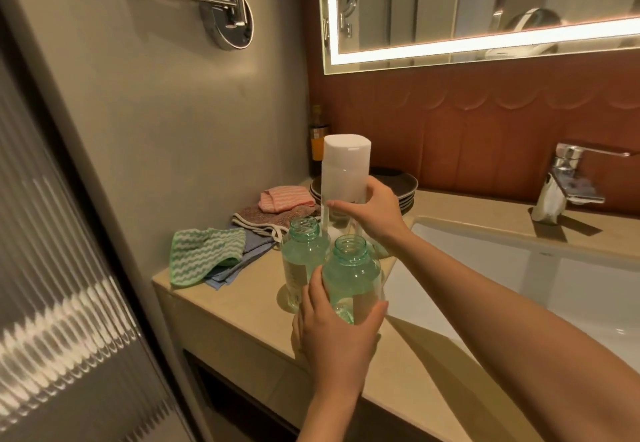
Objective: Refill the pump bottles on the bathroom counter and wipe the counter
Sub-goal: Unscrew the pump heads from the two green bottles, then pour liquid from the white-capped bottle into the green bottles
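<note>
Refill bottle (346, 168) upright, gripped in my right hand (377, 215), just behind open green bottle (351, 268); left hand (337, 334) grips that.

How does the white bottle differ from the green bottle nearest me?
The white bottle is frosted and capped; the near green bottle is see-through with an open neck. The right hand holds the white one higher; the left hand grips the green one lower. Both are upright.
</note>
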Tool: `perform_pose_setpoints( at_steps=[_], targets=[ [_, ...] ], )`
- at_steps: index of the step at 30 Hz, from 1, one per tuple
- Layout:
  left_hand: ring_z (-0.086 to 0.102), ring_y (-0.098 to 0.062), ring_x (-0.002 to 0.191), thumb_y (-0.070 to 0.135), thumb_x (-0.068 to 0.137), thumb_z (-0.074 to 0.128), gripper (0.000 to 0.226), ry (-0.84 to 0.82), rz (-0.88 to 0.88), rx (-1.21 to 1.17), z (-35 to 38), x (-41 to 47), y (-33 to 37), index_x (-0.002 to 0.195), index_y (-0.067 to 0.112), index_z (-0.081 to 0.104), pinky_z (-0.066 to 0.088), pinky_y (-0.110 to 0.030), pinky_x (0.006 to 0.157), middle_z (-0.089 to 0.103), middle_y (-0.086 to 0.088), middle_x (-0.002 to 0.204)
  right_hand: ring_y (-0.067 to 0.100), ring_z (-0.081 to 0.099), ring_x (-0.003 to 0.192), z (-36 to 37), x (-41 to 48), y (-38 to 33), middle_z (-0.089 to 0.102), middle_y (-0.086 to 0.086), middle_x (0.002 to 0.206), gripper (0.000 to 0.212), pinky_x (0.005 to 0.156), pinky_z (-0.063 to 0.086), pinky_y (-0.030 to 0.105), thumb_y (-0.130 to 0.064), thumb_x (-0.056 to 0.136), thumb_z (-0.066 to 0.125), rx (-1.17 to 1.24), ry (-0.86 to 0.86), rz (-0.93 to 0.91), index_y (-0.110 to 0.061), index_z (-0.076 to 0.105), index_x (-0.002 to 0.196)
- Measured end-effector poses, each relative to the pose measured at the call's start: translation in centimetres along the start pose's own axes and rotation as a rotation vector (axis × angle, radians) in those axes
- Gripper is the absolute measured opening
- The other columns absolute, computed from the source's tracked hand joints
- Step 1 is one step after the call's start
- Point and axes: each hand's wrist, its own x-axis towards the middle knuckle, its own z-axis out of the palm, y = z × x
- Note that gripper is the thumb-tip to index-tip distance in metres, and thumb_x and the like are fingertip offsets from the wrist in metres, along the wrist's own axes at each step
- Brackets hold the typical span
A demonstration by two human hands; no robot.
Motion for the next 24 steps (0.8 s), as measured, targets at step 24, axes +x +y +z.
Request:
perform_pose_setpoints(
  at_steps=[24],
  targets=[
    [0.043,-0.017,0.113,0.078,0.056,0.055,0.097,0.065,0.174,0.007,-4.5,-0.4,1.9,0.134,0.022,0.041,0.041,-0.038,0.095,0.047,0.007,0.115,0.009,0.06,0.093,-11.3,-10.8,-4.5,0.059,-0.011,0.098,0.043,0.067,0.053,0.014,-0.027,0.068,0.08,-0.035,-0.044,-0.125,-0.028,0.054,0.102]
  ],
)
